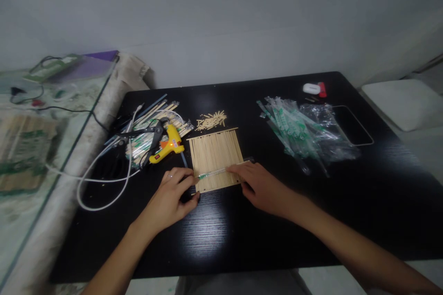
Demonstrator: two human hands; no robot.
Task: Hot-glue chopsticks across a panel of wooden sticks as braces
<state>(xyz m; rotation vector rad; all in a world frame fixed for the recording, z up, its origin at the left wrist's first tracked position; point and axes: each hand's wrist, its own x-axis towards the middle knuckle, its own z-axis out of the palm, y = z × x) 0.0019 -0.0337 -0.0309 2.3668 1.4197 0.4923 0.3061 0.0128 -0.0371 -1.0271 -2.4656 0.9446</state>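
Observation:
A flat panel of pale wooden sticks (215,151) laid side by side rests on the black table, with crosswise sticks along its far and near edges. Across its near part runs a pair of chopsticks in a clear wrapper with green print (212,173). My left hand (175,191) is closed at the wrapper's left end, its thumb by the panel's near left corner. At the other end, my right hand (259,184) has its fingers closed on the wrapped chopsticks, over the panel's right edge. The fingertips partly hide both ends.
A yellow glue gun (169,145) with a lit light lies on wrapped chopsticks at left, beside a looped white cable (100,207). Behind the panel is a pile of short stick pieces (212,120). Emptied plastic wrappers (294,126) and a phone-like black slab (353,125) lie right.

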